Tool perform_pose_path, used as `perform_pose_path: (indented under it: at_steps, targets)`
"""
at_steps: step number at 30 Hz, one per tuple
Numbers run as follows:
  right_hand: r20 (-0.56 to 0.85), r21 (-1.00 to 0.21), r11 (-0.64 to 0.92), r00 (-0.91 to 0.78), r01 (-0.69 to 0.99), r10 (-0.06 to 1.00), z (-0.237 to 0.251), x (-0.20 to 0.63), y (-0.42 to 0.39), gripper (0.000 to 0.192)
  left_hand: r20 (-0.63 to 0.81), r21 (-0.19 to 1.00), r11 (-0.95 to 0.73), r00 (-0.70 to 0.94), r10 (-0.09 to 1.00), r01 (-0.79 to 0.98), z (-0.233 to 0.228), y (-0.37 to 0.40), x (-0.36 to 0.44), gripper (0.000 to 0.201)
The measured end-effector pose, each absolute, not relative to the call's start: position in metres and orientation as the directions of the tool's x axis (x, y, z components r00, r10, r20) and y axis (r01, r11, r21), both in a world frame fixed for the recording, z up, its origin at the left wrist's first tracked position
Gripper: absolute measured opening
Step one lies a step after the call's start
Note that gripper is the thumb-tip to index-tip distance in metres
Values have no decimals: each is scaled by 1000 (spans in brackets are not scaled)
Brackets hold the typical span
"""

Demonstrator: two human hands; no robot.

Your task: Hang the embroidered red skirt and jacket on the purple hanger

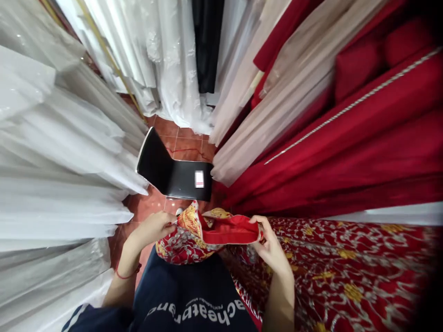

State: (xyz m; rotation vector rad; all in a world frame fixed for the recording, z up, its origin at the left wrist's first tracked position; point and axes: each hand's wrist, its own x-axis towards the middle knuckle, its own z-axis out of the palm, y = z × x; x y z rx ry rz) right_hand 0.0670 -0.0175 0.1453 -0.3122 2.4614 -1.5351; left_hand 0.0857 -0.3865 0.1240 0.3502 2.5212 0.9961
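Note:
A red garment [188, 246] with gold and silvery patterning is stretched out between my two hands, just in front of my dark blue shirt. Its opening faces up, so the plain red lining [230, 230] shows inside. My left hand [157, 229] is closed on the garment's left edge, with the fingers curled around the cloth. At the right end of the opening, my right hand [270, 244] pinches the rim between thumb and fingers. Which part of the garment this is, I cannot tell. Its lower side is hidden.
A black chair [187, 184] with a small white label on its seat stands ahead on red floor tiles [178, 136]. White gowns [69, 152] hang at left, with red gowns [328, 157] at right. Red patterned cloth [346, 272] spreads at lower right.

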Motion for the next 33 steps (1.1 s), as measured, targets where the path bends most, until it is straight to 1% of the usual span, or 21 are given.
perform_pose_path:
  at_steps: [1, 2, 3, 5, 7, 8, 10, 12, 14, 16, 19, 22, 24, 25, 27, 28, 29, 30, 31, 32, 33]
  targets:
    - [-126, -901, 430, -911, -61, -392, 157, 63, -23, 51, -287, 669, 740, -897, 336, 63, 121, -392, 88, 23]
    - [-162, -895, 438, -856, -81, -490, 168, 57, -30, 57, -281, 656, 752, -908, 312, 55, 120, -397, 89, 24]
    - [-184, -887, 445, -789, -124, -586, 179, 49, -36, 55, -257, 661, 748, -919, 300, 60, 121, -402, 89, 25]
    - [-202, -874, 423, -613, -239, -764, 198, 29, -51, 40, -164, 720, 686, -935, 314, 104, 128, -412, 86, 26]
    - [-213, -892, 331, -360, -307, -908, 212, 4, -73, 33, -51, 805, 571, -939, 339, 162, 140, -420, 77, 25]
    - [-219, -913, 275, -207, -302, -954, 216, -9, -86, 33, 3, 844, 499, -933, 360, 195, 146, -423, 71, 23]
    - [-210, -956, 184, 99, -227, -973, 221, -33, -119, 33, 83, 899, 352, -891, 447, 261, 157, -427, 54, 23]
    - [-174, -982, 142, 290, -126, -941, 222, -53, -156, 26, 127, 913, 249, -806, 578, 322, 164, -429, 33, 23]
    - [-87, -996, 71, 334, -60, -938, 221, -67, -189, 17, 146, 902, 196, -699, 700, 385, 164, -428, 9, 23]
    - [24, -994, -58, 327, -94, -945, 219, -77, -214, 20, 149, 886, 169, -609, 779, 432, 158, -423, -17, 26]
    - [169, -935, -281, 423, -217, -890, 213, -87, -238, 25, 142, 876, 123, -492, 859, 467, 146, -406, -51, 26]
    - [267, -886, -415, 504, -208, -822, 204, -97, -253, 19, 202, 850, 7, -339, 919, 526, 136, -387, -74, 23]
    - [313, -875, -451, 504, -177, -805, 201, -106, -257, 15, 252, 833, -43, -309, 917, 551, 134, -384, -83, 12]
    - [325, -874, -455, 489, -172, -810, 202, -113, -257, 14, 269, 834, -40, -342, 900, 550, 134, -388, -86, 5]
    - [347, -882, -431, 359, -189, -867, 204, -131, -251, 13, 274, 861, 28, -510, 815, 507, 135, -404, -88, 18]
    - [359, -891, -401, 210, -214, -909, 203, -142, -244, 11, 259, 884, 80, -626, 736, 460, 136, -415, -87, 22]
    - [359, -906, -349, 1, -239, -933, 200, -154, -237, 12, 231, 906, 130, -726, 648, 403, 135, -425, -86, 24]
    - [335, -928, -273, -250, -253, -909, 194, -166, -227, 16, 195, 921, 176, -804, 562, 346, 135, -435, -83, 25]
    - [289, -951, -188, -491, -246, -822, 183, -178, -217, 22, 163, 929, 219, -859, 486, 300, 133, -442, -81, 27]
    - [211, -974, -94, -679, -206, -703, 167, -189, -207, 26, 146, 930, 253, -897, 418, 268, 132, -447, -79, 31]
    - [133, -987, -6, -810, -158, -571, 148, -199, -198, 26, 147, 929, 275, -930, 338, 247, 129, -449, -78, 35]
